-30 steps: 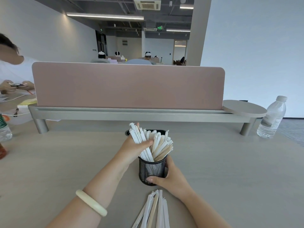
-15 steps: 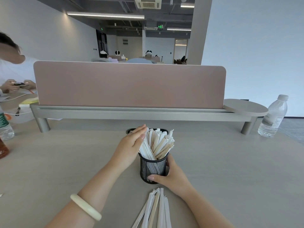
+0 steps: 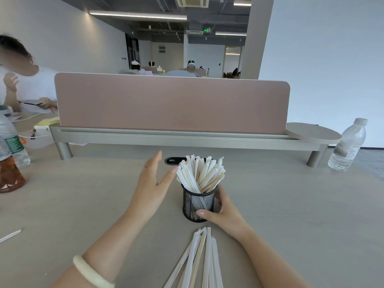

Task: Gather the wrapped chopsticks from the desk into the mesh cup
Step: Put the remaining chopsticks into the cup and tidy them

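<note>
The right hand (image 3: pixel 223 213) gripped the mesh cup (image 3: pixel 198 204) of wrapped chopsticks (image 3: pixel 200 173). The left hand (image 3: pixel 151 183) was spread empty beside it. A loose bundle (image 3: pixel 199 260) lay nearer on the desk (image 3: pixel 291 215).

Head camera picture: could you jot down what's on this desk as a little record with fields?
mesh cup: black, upright, packed with wrapped chopsticks
right hand: wrapped around the cup's side
left hand: open, empty, beside the cup
loose chopsticks: a bundle flat on the desk, nearer than the cup
stray chopstick: alone at far left
water bottle: standing at far right
</note>
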Demonstrator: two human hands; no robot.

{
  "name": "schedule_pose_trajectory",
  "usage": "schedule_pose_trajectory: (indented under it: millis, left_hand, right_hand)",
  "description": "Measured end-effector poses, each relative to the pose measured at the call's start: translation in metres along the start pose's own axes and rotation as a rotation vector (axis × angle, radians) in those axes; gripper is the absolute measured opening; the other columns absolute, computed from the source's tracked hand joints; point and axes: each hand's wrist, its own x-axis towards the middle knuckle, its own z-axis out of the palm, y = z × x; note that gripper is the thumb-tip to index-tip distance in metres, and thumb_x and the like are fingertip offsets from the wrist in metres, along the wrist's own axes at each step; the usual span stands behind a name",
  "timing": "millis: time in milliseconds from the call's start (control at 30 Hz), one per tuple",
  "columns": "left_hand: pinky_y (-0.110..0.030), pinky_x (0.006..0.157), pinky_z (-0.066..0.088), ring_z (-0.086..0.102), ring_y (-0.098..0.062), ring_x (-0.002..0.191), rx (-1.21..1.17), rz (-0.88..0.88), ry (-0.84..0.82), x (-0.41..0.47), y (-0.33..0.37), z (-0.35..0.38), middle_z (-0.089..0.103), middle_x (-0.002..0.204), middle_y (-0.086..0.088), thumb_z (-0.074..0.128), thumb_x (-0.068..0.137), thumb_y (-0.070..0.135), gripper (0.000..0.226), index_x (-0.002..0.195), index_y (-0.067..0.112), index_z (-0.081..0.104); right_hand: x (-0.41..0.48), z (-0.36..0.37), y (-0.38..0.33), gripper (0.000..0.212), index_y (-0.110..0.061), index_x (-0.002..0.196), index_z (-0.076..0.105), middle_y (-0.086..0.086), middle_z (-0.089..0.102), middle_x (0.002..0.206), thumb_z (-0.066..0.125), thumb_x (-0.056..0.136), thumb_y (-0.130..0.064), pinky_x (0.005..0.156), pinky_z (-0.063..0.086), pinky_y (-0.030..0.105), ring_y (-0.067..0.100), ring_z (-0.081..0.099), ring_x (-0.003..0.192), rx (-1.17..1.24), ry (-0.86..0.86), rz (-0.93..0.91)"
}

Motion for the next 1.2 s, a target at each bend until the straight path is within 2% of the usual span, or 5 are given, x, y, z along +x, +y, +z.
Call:
schedule_pose_trajectory:
  millis: [167,300,533,800,1200]
  left_hand:
    - [-0.016,0.068,0.04,0.054,-0.002,0.078,0.404,-0.026,-0.204,-0.056,-0.003,-0.021,0.059,0.085,0.012,0.062,0.068,0.06,0.04,0.088,0.025,0.062]
    - [-0.024,0.082,0.039,0.047,-0.01,0.107,0.78,-0.042,-0.539,-0.086,0.001,-0.008,0.054,0.109,0.009,0.057,0.069,0.067,0.056,0.106,0.025,0.054]
    - [-0.034,0.085,0.043,0.05,-0.021,0.107,0.874,-0.045,-0.644,-0.093,0.008,0.012,0.052,0.109,-0.001,0.057,0.072,0.057,0.052,0.103,0.016,0.05]
    - [-0.033,0.082,0.044,0.057,-0.025,0.101,0.877,-0.087,-0.69,-0.087,0.001,0.005,0.053,0.098,0.0,0.054,0.075,0.028,0.016,0.088,0.022,0.048]
    - [-0.038,0.09,0.044,0.049,-0.031,0.115,1.194,0.076,-0.703,-0.085,-0.008,0.011,0.046,0.128,-0.013,0.048,0.081,-0.004,0.041,0.12,0.007,0.04]
  right_hand:
    - [-0.024,-0.021,-0.009,0.088,-0.025,0.142,0.03,-0.001,0.047,0.126,0.078,0.07,-0.038,0.092,0.041,0.026,0.012,0.05,0.11,-0.206,0.213,0.072]
    - [-0.054,-0.021,-0.03,0.079,-0.024,0.136,0.031,-0.005,0.049,0.079,0.071,0.073,-0.049,0.063,0.041,0.023,0.008,0.05,0.067,-0.475,0.079,0.22]
    - [-0.092,0.023,-0.049,0.086,-0.024,0.146,0.014,0.003,0.048,0.135,0.059,0.079,-0.053,0.096,0.041,0.035,0.025,0.048,0.124,-0.807,-0.149,0.263]
    - [-0.091,0.019,-0.05,0.078,-0.027,0.147,0.009,0.004,0.048,0.131,0.053,0.084,-0.036,0.096,0.042,0.033,0.026,0.05,0.119,-0.857,-0.171,0.24]
    - [-0.082,0.014,-0.05,0.024,-0.016,0.103,0.036,0.012,0.049,0.126,0.037,0.087,0.002,0.079,0.034,0.032,0.03,0.049,0.119,-1.161,-0.161,0.274]
